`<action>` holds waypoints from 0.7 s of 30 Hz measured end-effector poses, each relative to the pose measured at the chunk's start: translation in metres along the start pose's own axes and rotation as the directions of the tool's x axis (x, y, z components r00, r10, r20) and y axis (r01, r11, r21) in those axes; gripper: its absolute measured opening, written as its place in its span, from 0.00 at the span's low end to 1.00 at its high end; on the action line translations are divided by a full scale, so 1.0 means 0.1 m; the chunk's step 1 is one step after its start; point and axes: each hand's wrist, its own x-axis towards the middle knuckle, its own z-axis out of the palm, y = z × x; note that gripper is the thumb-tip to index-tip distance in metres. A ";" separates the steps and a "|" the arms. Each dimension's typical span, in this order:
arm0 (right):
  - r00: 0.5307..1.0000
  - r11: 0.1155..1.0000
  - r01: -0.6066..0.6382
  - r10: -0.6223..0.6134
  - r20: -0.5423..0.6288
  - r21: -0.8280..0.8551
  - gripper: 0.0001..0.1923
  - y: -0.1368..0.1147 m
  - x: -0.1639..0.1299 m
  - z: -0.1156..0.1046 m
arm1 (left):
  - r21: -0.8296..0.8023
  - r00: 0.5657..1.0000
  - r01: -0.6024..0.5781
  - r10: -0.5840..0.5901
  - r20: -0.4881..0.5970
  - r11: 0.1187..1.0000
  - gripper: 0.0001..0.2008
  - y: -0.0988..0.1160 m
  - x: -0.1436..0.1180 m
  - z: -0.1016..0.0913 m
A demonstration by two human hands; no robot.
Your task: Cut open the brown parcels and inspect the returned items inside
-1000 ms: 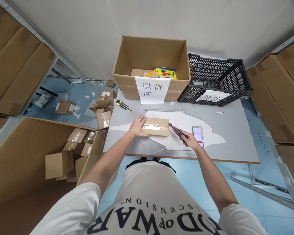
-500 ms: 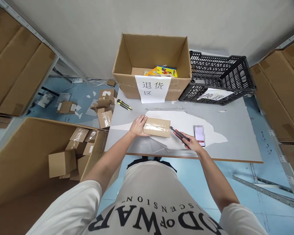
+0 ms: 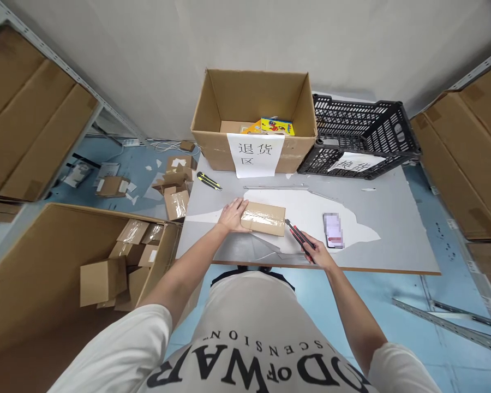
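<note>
Compared with a second ago, the right hand has drawn nearer the table's front edge, and the red-and-black knife it holds has its tip lower along the right end of the taped carton. The left hand keeps its place on the carton's left end, thumb and fingers closed over it; the right fingers are wrapped tight around the knife handle. I can't tell whether the tip actually touches the cardboard.

I count two knives: that one, and a yellow-and-black knife lying beyond the carton to the left. One phone lies right of the carton. Beyond the carton stands one open box with a yellow packet inside, and beyond it to the right one black crate; a paper sign hangs on each, two altogether. Left of the carton, a deep bin box holds at least five small boxes.

The carton sits on a grey table, partly over an irregular white patch. Around it I see blue floor, opened boxes and scraps to the left, and a pale wall behind.
</note>
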 end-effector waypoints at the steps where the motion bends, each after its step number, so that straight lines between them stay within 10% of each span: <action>1: 1.000 1.000 0.000 0.000 -0.008 0.011 0.38 0.01 -0.02 0.02 | -0.004 1.000 0.001 -0.001 0.002 1.000 0.57 0.00 0.00 0.00; 21: 0.984 0.999 0.052 -0.054 -0.169 -0.018 0.41 0.31 -0.28 0.12 | -0.185 0.995 -0.101 0.096 -0.036 0.978 0.65 -0.16 0.03 0.14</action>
